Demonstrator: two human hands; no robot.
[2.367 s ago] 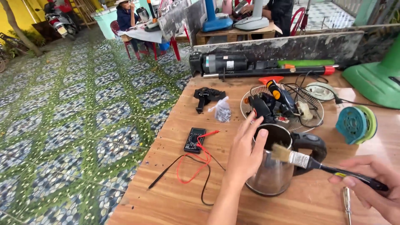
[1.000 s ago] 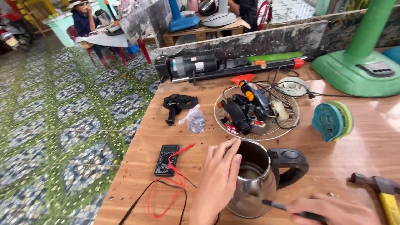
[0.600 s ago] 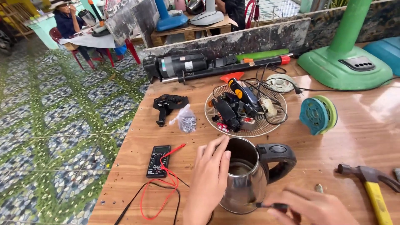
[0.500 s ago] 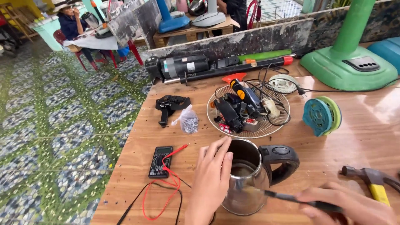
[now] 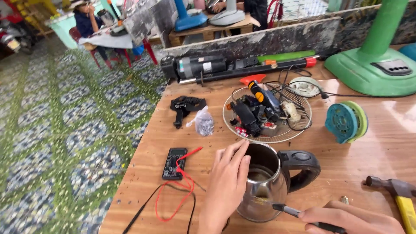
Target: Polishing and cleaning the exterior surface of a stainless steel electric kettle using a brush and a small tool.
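A steel electric kettle (image 5: 271, 180) with a black handle stands upright on the wooden table (image 5: 372, 147). My left hand (image 5: 227, 184) grips its left side near the rim. My right hand (image 5: 351, 219), at the bottom right, holds a thin black-handled brush (image 5: 299, 213) whose tip reaches down inside the kettle's mouth. The bristles are hidden in the pot.
A wire fan guard (image 5: 268, 115) holds tools and parts behind the kettle. A multimeter (image 5: 174, 163) with red and black leads lies left. A hammer (image 5: 396, 195), a teal-green spool (image 5: 346, 122), a green fan base (image 5: 372, 69) and a small plastic bag (image 5: 203, 122) sit around.
The brush has gone from outside the kettle's right side into its mouth. My left hand stayed on the kettle. The camera view shifted so the table appears lower and more to the right.
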